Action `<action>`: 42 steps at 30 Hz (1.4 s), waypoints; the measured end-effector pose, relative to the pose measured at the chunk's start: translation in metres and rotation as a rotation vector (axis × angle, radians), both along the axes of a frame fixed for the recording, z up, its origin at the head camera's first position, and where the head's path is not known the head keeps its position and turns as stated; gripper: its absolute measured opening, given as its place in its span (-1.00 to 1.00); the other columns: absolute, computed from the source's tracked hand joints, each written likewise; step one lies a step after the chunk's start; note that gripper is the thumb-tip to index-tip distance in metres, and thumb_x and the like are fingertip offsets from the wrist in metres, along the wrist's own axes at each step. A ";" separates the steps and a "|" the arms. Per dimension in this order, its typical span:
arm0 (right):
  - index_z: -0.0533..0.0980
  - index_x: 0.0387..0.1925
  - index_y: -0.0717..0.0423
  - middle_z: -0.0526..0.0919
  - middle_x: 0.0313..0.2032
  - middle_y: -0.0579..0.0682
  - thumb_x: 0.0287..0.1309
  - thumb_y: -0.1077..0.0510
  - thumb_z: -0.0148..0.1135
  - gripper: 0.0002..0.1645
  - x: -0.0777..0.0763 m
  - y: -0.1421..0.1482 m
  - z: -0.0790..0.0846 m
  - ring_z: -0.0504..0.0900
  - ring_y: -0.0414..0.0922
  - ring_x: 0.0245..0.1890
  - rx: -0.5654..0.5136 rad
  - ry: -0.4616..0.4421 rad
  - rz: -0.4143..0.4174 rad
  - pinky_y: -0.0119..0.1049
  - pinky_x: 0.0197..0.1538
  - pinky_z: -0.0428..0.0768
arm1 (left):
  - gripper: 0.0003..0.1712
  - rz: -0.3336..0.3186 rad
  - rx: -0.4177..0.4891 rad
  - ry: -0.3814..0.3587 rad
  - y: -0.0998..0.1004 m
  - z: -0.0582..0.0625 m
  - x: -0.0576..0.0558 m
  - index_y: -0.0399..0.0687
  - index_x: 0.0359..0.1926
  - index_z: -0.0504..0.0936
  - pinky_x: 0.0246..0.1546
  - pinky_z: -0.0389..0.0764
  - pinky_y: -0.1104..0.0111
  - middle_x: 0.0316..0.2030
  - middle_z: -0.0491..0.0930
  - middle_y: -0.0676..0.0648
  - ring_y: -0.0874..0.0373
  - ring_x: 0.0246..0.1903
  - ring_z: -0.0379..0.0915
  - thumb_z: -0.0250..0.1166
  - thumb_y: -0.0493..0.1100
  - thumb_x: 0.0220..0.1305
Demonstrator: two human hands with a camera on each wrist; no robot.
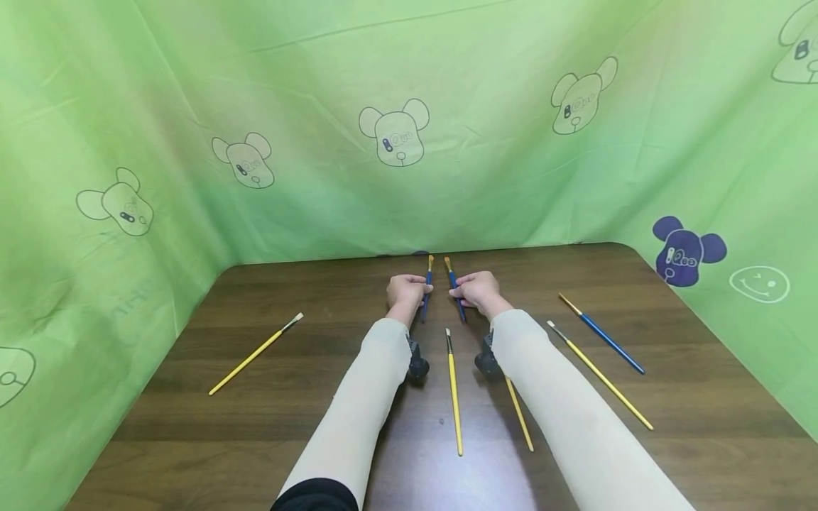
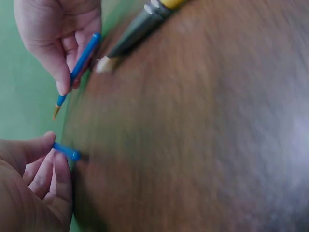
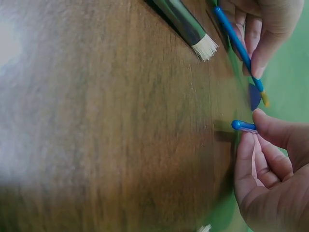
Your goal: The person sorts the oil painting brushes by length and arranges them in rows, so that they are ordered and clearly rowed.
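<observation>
Near the far edge of the table, my left hand (image 1: 407,291) pinches a blue-handled paintbrush (image 1: 428,277) between thumb and fingers. A second blue paintbrush (image 1: 453,278) is pinched the same way by my right hand (image 1: 479,289), a short gap to the right. Both brushes point their tan bristles away from me. In the left wrist view the blue handle end (image 2: 67,151) sticks out past the left thumb. The right wrist view shows the other handle end (image 3: 244,125) at the right thumb and fingertips. Between my forearms lies a yellow paintbrush (image 1: 454,397), bristles toward the far edge.
Another yellow paintbrush (image 1: 255,355) lies slanted at the left. On the right lie a yellow paintbrush (image 1: 601,376) and a blue paintbrush (image 1: 603,333). One more yellow brush (image 1: 519,415) is partly hidden by my right sleeve. A green curtain (image 1: 307,206) hangs behind the wooden table (image 1: 211,454).
</observation>
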State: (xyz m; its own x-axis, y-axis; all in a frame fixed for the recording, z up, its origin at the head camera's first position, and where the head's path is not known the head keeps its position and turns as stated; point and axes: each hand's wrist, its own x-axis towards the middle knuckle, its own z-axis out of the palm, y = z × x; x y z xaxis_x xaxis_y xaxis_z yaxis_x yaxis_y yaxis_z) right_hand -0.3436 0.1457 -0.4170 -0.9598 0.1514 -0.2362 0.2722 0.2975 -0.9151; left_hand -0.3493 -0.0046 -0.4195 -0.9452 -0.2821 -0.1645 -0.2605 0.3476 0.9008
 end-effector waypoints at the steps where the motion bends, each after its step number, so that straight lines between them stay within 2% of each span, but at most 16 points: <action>1: 0.56 0.00 0.41 0.62 -0.14 0.24 0.02 0.38 0.41 -0.55 0.000 0.000 0.000 0.54 -0.29 -0.60 0.002 0.004 -0.001 -0.53 -0.49 0.62 | -0.83 -0.003 0.006 -0.001 0.000 -0.001 -0.001 -0.05 -0.32 0.79 -0.64 0.58 0.51 -0.38 0.69 -0.01 0.26 -0.67 0.49 0.55 -0.22 -0.01; 4: 0.57 -0.01 0.39 0.63 -0.13 0.24 0.02 0.36 0.42 -0.56 0.000 -0.002 -0.001 0.53 -0.29 -0.60 0.017 0.014 -0.010 -0.54 -0.49 0.62 | -0.83 -0.009 0.005 0.008 0.000 -0.003 -0.003 -0.06 -0.34 0.79 -0.68 0.57 0.54 -0.39 0.67 -0.01 0.29 -0.70 0.46 0.56 -0.24 -0.04; 10: 0.60 -0.03 0.33 0.64 -0.07 0.25 0.02 0.33 0.45 -0.58 0.000 -0.006 -0.002 0.53 -0.31 -0.58 0.063 0.005 -0.034 -0.54 -0.45 0.63 | -0.83 -0.035 -0.089 0.048 0.002 -0.006 -0.003 -0.04 -0.35 0.79 -0.67 0.59 0.53 -0.34 0.68 -0.04 0.29 -0.71 0.48 0.57 -0.19 -0.03; 15: 0.64 -0.06 0.30 0.66 -0.11 0.22 0.00 0.32 0.47 -0.60 -0.003 -0.008 -0.003 0.56 -0.30 -0.58 0.095 0.001 -0.051 -0.52 -0.43 0.65 | -0.82 -0.057 -0.137 0.049 0.003 -0.006 -0.005 -0.03 -0.32 0.79 -0.68 0.59 0.53 -0.35 0.68 -0.04 0.29 -0.71 0.50 0.56 -0.18 -0.02; 22: 0.64 -0.07 0.29 0.66 -0.10 0.24 -0.04 0.30 0.50 -0.58 -0.001 -0.007 -0.003 0.55 -0.30 -0.61 0.187 0.029 -0.019 -0.52 -0.45 0.64 | -0.84 -0.054 -0.210 0.070 0.006 -0.006 -0.003 -0.03 -0.34 0.79 -0.70 0.56 0.54 -0.39 0.69 -0.04 0.29 -0.74 0.48 0.55 -0.16 0.01; 31: 0.62 -0.01 0.27 0.63 -0.04 0.24 0.01 0.26 0.48 -0.55 -0.002 -0.006 -0.004 0.65 -0.19 -0.45 0.184 0.012 -0.003 -0.47 -0.37 0.68 | -0.85 -0.039 -0.214 0.069 0.008 -0.008 -0.003 -0.02 -0.36 0.79 -0.72 0.54 0.54 -0.41 0.69 -0.02 0.31 -0.76 0.46 0.56 -0.16 0.00; 38: 0.62 0.00 0.25 0.63 -0.03 0.24 0.03 0.24 0.48 -0.55 -0.005 -0.007 -0.006 0.61 -0.25 -0.55 0.170 0.000 -0.009 -0.47 -0.42 0.68 | -0.87 -0.035 -0.177 0.078 0.008 -0.009 -0.006 -0.07 -0.36 0.78 -0.74 0.56 0.55 -0.39 0.69 -0.07 0.32 -0.78 0.46 0.55 -0.19 0.02; 42: 0.63 -0.01 0.24 0.63 -0.04 0.23 0.03 0.24 0.47 -0.57 -0.006 -0.008 -0.007 0.60 -0.24 -0.54 0.170 -0.002 -0.015 -0.47 -0.42 0.67 | -0.88 -0.032 -0.153 0.073 0.007 -0.009 -0.006 -0.08 -0.37 0.78 -0.74 0.56 0.54 -0.38 0.68 -0.07 0.31 -0.78 0.47 0.55 -0.21 0.01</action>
